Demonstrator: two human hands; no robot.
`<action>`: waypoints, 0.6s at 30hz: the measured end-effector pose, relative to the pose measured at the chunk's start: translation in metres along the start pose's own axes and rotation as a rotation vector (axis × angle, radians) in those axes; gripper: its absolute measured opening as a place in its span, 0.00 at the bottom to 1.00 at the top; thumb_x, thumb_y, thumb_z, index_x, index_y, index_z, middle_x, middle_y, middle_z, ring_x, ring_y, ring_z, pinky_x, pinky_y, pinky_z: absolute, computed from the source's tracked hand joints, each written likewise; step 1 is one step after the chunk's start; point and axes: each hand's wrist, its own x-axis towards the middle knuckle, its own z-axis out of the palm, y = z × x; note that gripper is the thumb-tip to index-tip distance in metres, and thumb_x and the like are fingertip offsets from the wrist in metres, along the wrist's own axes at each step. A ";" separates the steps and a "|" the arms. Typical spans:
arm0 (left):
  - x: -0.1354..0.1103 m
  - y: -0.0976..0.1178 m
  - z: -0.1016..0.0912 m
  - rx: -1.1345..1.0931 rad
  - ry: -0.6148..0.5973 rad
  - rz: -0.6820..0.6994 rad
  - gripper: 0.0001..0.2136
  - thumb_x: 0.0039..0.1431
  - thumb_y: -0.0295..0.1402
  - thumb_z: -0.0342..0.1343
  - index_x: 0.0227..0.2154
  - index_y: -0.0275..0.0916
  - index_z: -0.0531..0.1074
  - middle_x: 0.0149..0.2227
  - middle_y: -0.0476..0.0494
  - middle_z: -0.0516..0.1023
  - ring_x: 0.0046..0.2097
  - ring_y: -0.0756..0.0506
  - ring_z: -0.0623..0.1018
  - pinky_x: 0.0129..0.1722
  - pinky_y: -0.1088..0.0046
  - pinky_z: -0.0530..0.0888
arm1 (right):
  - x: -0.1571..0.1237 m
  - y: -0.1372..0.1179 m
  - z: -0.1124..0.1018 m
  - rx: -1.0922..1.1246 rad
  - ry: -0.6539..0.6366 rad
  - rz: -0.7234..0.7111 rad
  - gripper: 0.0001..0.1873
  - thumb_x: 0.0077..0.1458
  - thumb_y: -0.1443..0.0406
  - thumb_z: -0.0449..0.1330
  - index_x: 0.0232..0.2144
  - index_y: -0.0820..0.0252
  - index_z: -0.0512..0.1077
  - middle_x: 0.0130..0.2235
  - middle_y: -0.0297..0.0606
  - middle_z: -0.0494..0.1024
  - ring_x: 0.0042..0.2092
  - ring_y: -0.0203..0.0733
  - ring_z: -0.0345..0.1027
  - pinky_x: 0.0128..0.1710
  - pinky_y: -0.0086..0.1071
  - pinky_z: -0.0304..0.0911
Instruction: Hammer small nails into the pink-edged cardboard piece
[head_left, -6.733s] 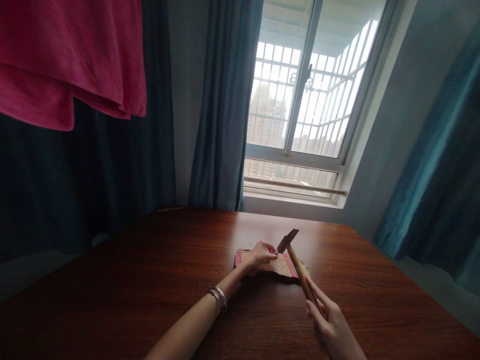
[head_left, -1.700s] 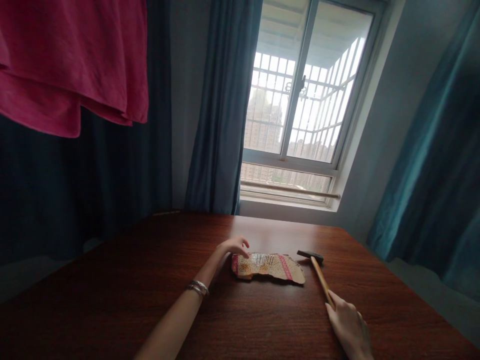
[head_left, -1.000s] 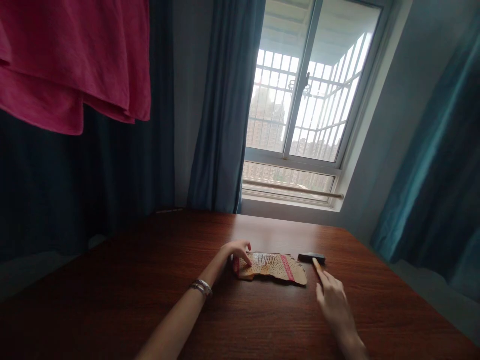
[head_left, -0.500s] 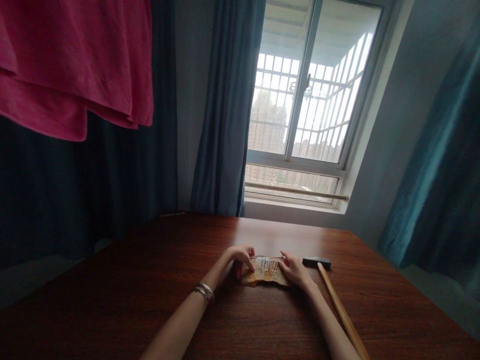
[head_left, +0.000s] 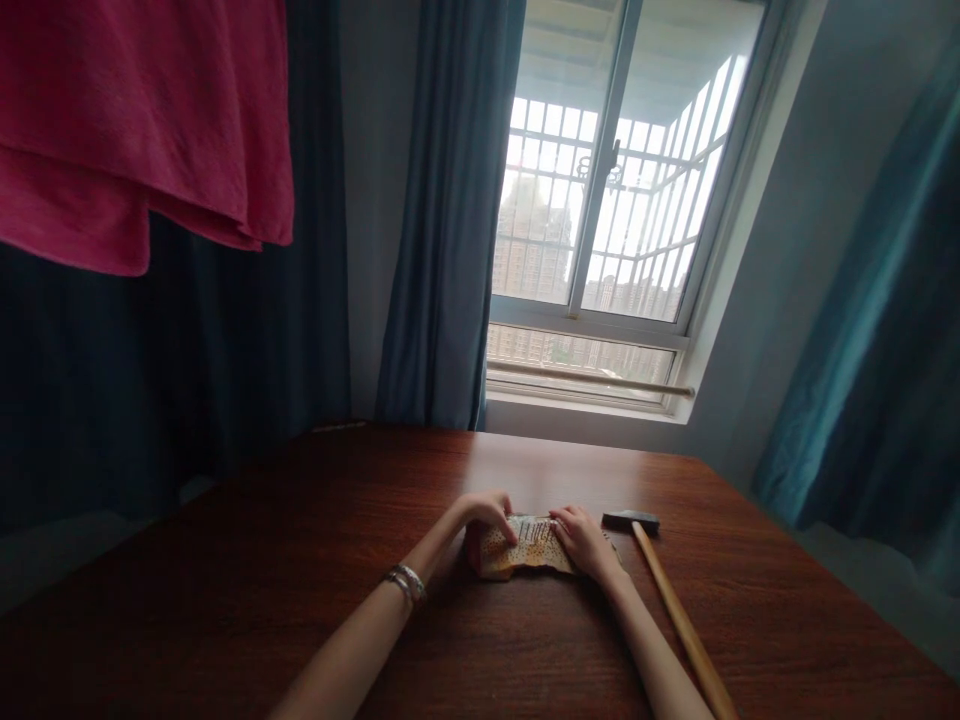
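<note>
Several dark pins (head_left: 534, 531) already stand in that speckled board (head_left: 534, 556), left hand (head_left: 491, 515) and right hand (head_left: 589, 545) curled onto its ends, hammer (head_left: 681, 622) parked, can't tell if the row's full.

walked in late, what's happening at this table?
A person has both bare hands on a ragged, spotted piece: left hand at its left end, right hand toward its right. A row of thin dark spikes, possibly nails, shows between the hands. The hammer lies on the table to the right, unheld. Can't tell whether the piece is lifted.
</note>
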 end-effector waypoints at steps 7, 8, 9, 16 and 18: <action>0.009 -0.004 -0.002 0.095 -0.079 0.006 0.21 0.25 0.43 0.65 0.25 0.34 0.74 0.21 0.47 0.71 0.21 0.48 0.68 0.19 0.74 0.63 | 0.001 -0.004 -0.003 0.038 -0.028 0.042 0.16 0.56 0.62 0.51 0.45 0.55 0.71 0.42 0.41 0.74 0.47 0.44 0.64 0.48 0.33 0.55; 0.009 -0.004 -0.003 0.090 -0.079 0.011 0.21 0.25 0.42 0.65 0.26 0.34 0.74 0.21 0.47 0.71 0.21 0.48 0.68 0.20 0.74 0.63 | 0.001 -0.005 -0.004 0.049 -0.026 0.044 0.16 0.55 0.63 0.51 0.45 0.55 0.71 0.42 0.40 0.74 0.47 0.43 0.64 0.48 0.33 0.56; 0.008 -0.004 -0.003 0.088 -0.079 0.015 0.22 0.24 0.42 0.66 0.26 0.34 0.75 0.22 0.47 0.71 0.22 0.48 0.68 0.20 0.74 0.63 | 0.001 -0.005 -0.004 0.062 -0.023 0.047 0.16 0.55 0.63 0.51 0.45 0.54 0.72 0.41 0.40 0.74 0.46 0.43 0.64 0.48 0.33 0.56; 0.002 -0.005 -0.005 -0.002 -0.116 0.029 0.19 0.27 0.40 0.65 0.27 0.36 0.76 0.23 0.48 0.72 0.22 0.48 0.69 0.22 0.73 0.65 | 0.006 -0.001 -0.001 0.186 -0.029 0.099 0.16 0.53 0.65 0.50 0.39 0.57 0.75 0.37 0.40 0.74 0.41 0.40 0.66 0.44 0.32 0.58; -0.001 -0.005 -0.005 -0.057 -0.126 0.029 0.18 0.28 0.39 0.64 0.27 0.36 0.76 0.23 0.48 0.73 0.23 0.47 0.70 0.23 0.73 0.66 | 0.007 0.001 0.000 0.225 -0.041 0.110 0.16 0.53 0.66 0.50 0.39 0.58 0.76 0.37 0.40 0.74 0.40 0.40 0.67 0.44 0.32 0.59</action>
